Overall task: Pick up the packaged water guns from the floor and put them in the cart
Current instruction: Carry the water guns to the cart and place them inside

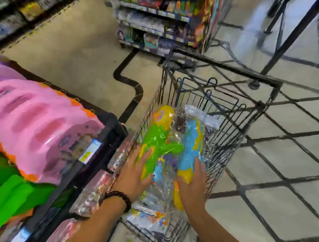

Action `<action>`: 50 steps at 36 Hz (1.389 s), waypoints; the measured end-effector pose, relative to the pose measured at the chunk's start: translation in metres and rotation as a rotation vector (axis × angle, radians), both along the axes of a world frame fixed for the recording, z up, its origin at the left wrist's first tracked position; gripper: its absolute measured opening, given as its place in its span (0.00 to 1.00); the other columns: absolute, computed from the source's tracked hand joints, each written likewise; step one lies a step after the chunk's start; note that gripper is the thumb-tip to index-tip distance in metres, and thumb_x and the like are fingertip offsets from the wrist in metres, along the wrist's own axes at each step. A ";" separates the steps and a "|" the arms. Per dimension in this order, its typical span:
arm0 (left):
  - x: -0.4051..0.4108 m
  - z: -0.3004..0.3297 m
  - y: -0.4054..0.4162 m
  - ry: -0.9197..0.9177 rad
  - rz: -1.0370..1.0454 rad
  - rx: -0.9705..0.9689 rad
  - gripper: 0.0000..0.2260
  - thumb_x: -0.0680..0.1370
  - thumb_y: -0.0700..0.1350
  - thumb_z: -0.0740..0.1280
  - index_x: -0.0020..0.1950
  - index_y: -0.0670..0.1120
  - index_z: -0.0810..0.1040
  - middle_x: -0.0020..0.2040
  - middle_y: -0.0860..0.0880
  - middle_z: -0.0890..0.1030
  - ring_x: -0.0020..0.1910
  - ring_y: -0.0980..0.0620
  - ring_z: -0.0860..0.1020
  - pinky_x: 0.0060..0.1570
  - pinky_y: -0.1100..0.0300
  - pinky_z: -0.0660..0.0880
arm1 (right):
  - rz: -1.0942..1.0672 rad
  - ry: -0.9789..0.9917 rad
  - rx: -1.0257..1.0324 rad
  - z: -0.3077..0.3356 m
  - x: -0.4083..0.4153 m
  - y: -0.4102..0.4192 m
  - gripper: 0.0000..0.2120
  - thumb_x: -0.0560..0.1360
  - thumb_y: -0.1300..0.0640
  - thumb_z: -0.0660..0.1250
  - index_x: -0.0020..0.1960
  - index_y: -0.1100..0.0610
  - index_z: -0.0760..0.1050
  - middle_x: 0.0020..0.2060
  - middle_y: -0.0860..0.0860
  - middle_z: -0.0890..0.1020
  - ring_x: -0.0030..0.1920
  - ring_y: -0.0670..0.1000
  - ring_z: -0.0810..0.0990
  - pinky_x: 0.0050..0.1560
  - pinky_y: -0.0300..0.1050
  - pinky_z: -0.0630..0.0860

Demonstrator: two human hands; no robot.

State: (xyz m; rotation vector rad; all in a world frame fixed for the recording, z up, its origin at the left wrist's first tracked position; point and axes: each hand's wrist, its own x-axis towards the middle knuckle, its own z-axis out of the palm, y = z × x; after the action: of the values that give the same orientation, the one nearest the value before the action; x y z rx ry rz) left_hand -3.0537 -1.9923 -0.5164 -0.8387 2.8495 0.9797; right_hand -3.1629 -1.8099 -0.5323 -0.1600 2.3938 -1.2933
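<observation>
A black wire cart (225,107) stands in front of me. Inside its basket lie packaged water guns in clear plastic: a green and yellow one (159,137) on the left and a blue and yellow one (194,148) on the right. My left hand (139,174), with a dark bead bracelet at the wrist, rests flat on the green gun's lower end. My right hand (191,186) grips the blue gun's yellow end. More packaged toys (149,217) lie beneath them in the basket.
A dark shelf unit (94,150) on the left holds pink and green packaged toys (37,121), right beside the cart. Shiny packages (92,193) hang on its lower tier. Store shelving (157,25) stands at the back. Tiled floor (292,161) spreads to the right.
</observation>
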 end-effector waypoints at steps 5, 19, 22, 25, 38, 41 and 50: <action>-0.031 -0.064 -0.001 -0.094 -0.017 0.030 0.42 0.77 0.55 0.70 0.74 0.77 0.41 0.82 0.58 0.43 0.77 0.47 0.64 0.72 0.52 0.66 | -0.017 -0.028 0.067 -0.065 -0.027 0.000 0.48 0.68 0.35 0.66 0.82 0.50 0.55 0.81 0.56 0.57 0.81 0.53 0.53 0.78 0.55 0.58; -0.102 -0.200 0.016 -0.325 0.019 -0.095 0.39 0.80 0.56 0.65 0.80 0.65 0.40 0.82 0.53 0.36 0.73 0.36 0.66 0.66 0.42 0.72 | -0.119 -0.109 0.105 -0.153 -0.042 0.005 0.43 0.69 0.50 0.67 0.81 0.41 0.53 0.80 0.48 0.57 0.80 0.48 0.53 0.77 0.52 0.58; -0.108 -0.222 0.036 -0.300 0.049 -0.096 0.39 0.80 0.56 0.66 0.81 0.64 0.42 0.83 0.52 0.37 0.75 0.35 0.64 0.67 0.40 0.72 | -0.113 -0.102 0.133 -0.175 -0.044 -0.001 0.45 0.73 0.57 0.72 0.79 0.35 0.50 0.80 0.48 0.56 0.80 0.47 0.52 0.76 0.47 0.55; -0.108 -0.242 0.053 -0.287 0.031 -0.135 0.38 0.80 0.57 0.65 0.82 0.62 0.43 0.83 0.49 0.37 0.72 0.34 0.68 0.59 0.40 0.77 | -0.114 -0.056 0.191 -0.199 -0.045 -0.007 0.48 0.71 0.63 0.74 0.81 0.41 0.53 0.80 0.54 0.57 0.80 0.54 0.56 0.76 0.51 0.60; -0.076 -0.294 0.061 -0.297 -0.208 -0.137 0.42 0.78 0.58 0.67 0.82 0.62 0.41 0.82 0.46 0.36 0.78 0.38 0.61 0.67 0.40 0.72 | -0.165 -0.009 0.249 -0.227 -0.033 -0.007 0.43 0.70 0.53 0.72 0.81 0.53 0.59 0.77 0.62 0.62 0.76 0.59 0.62 0.73 0.40 0.58; -0.079 -0.300 0.066 -0.325 -0.250 -0.107 0.42 0.79 0.58 0.65 0.81 0.64 0.37 0.81 0.48 0.32 0.79 0.39 0.58 0.67 0.41 0.71 | -0.124 -0.098 0.328 -0.245 -0.034 -0.012 0.49 0.70 0.64 0.74 0.83 0.45 0.52 0.79 0.59 0.55 0.78 0.59 0.60 0.67 0.53 0.70; -0.092 -0.276 0.047 -0.207 -0.292 0.011 0.28 0.83 0.55 0.54 0.81 0.64 0.46 0.81 0.60 0.37 0.75 0.44 0.59 0.70 0.46 0.69 | -0.014 -0.148 0.442 -0.244 -0.053 -0.014 0.45 0.73 0.55 0.73 0.82 0.46 0.52 0.80 0.57 0.57 0.76 0.62 0.66 0.71 0.57 0.69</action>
State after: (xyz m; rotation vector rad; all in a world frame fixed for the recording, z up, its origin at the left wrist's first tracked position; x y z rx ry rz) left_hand -3.1455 -1.9454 -0.7924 -0.4708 2.6837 0.8191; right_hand -3.2161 -1.8236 -0.7758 0.0790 2.4836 -0.7245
